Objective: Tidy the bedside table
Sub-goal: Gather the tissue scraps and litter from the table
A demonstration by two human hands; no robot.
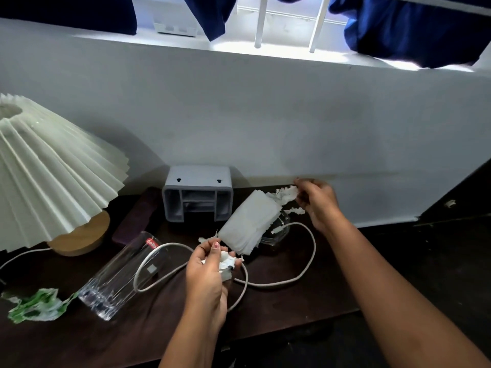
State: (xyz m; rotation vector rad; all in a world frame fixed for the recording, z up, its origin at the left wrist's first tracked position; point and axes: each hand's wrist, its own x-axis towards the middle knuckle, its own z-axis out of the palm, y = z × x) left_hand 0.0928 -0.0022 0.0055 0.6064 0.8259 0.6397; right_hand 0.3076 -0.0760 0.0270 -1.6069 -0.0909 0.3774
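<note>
On the dark bedside table (292, 301), my left hand (207, 272) is closed around crumpled white tissue scraps (225, 260) above a looping white cable (279, 284). My right hand (316, 200) pinches torn white tissue pieces (285, 195) near the wall at the table's back. Between my hands a folded stack of white tissues (249, 221) leans on a small glass jar (276, 232). A tall clear glass (122, 274) lies on its side at the left, with the cable draped over it.
A pleated cream lamp (47, 171) on a wooden base stands at the left. A grey plastic holder (198, 193) sits against the wall, with a dark purple flat case (132, 221) beside it. A green-and-white crumpled wrapper (34, 305) lies at the front left edge.
</note>
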